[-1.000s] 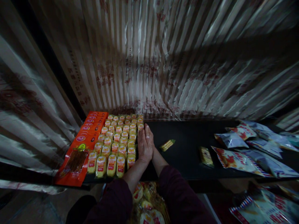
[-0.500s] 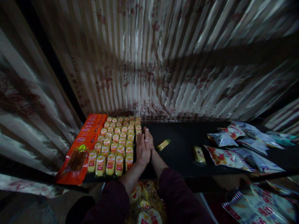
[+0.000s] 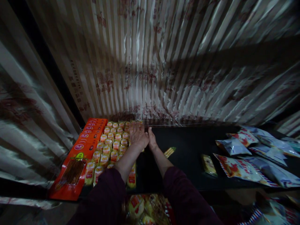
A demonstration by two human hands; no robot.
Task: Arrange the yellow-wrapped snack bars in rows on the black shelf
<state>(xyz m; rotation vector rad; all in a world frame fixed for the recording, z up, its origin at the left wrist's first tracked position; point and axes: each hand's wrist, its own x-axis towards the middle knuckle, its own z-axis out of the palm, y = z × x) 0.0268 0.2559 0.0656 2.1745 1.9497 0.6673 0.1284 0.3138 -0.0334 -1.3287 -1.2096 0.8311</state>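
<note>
Small wrapped yellow snack cakes [image 3: 116, 145] stand in tight rows on the black shelf. Over the back right of these rows my left hand [image 3: 138, 136] lies flat, fingers stretched forward and touching the packets. My right hand [image 3: 152, 139] stands on edge just right of it, fingers extended, along the right side of the block; it holds nothing. My left forearm hides part of the front rows. Right of my right forearm lies a small green-and-yellow packet [image 3: 170, 152], partly covered by the arm.
Orange packs of brown sticks [image 3: 75, 170] overlap along the left. One wrapped cake [image 3: 208, 165] lies alone on the black shelf [image 3: 185, 137]. White-and-blue snack bags [image 3: 242, 168] are piled at right. Below the front edge are more packets [image 3: 137, 206]. A striped curtain [image 3: 150, 62] hangs behind.
My left hand has moved left and back onto the tops of the rear cakes. My hands, earlier pressed together, are now slightly apart at the fingers. The view has shifted a little.
</note>
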